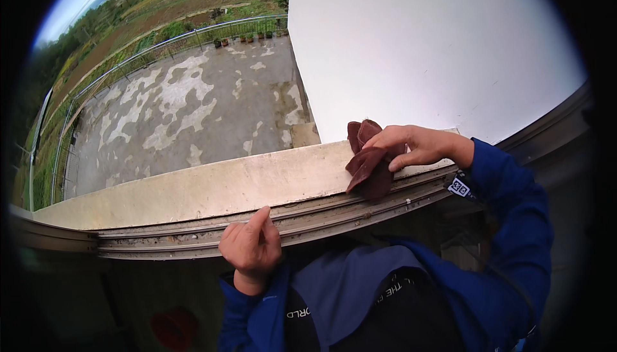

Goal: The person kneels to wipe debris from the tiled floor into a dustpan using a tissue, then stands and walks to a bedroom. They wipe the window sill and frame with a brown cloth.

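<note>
My right hand point(413, 145) grips a bunched dark maroon cloth point(368, 166) at the outer sill. The cloth's lower end hangs over the metal sliding-window track point(308, 219), and its folded upper end stands up past my fingers. My left hand point(253, 246) is at the inner side of the track, left of the cloth, with fingers curled in and nothing visible in them. Dirt and small bits of debris lie in the track grooves. Beyond the track runs the pale, stained window sill point(193, 186).
A white wall point(424, 48) rises beyond the sill on the right. Far below lies a patchy wet concrete yard point(193, 96) with a metal railing point(159, 46) and potted plants. A red bucket-like object point(174, 328) sits in shadow indoors at lower left.
</note>
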### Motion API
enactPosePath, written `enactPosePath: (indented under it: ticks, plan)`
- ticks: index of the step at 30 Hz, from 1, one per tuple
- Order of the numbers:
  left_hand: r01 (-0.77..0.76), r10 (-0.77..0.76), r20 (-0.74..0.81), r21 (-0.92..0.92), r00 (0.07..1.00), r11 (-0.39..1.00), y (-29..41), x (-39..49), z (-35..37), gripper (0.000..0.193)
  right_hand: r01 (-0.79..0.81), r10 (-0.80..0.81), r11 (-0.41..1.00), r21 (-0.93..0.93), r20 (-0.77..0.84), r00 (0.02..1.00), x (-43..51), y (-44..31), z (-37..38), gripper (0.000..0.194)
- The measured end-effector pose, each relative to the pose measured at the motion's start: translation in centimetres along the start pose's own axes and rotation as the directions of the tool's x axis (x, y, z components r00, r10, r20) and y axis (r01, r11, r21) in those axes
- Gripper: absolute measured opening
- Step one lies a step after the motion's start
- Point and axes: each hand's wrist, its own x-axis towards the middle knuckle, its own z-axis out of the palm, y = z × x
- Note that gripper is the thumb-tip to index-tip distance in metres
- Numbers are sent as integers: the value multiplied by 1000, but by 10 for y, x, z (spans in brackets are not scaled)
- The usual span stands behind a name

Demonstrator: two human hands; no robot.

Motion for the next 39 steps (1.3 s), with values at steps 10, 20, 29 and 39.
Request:
enactPosePath:
  ticks: [10, 20, 29, 39]
  plan:
    - [-75, 76, -88, 19, 993, 997, -6, -5, 0, 24, 285, -300, 907, -310, 1, 954, 47, 23, 55, 31]
    - [-299, 277, -159, -130, 947, 945, -15, -17, -12, 33, 523, -504, 822, -227, 138, 853, 235, -53, 111, 25]
    - [-305, 280, -163, -157, 946, 939, -25, -23, -18, 26, 487, -469, 833, -264, 132, 873, 443, -125, 163, 26]
    - [-302, 259, -200, -227, 945, 926, -24, -21, -19, 27, -37, -66, 908, -417, -229, 971, 463, -43, 11, 22]
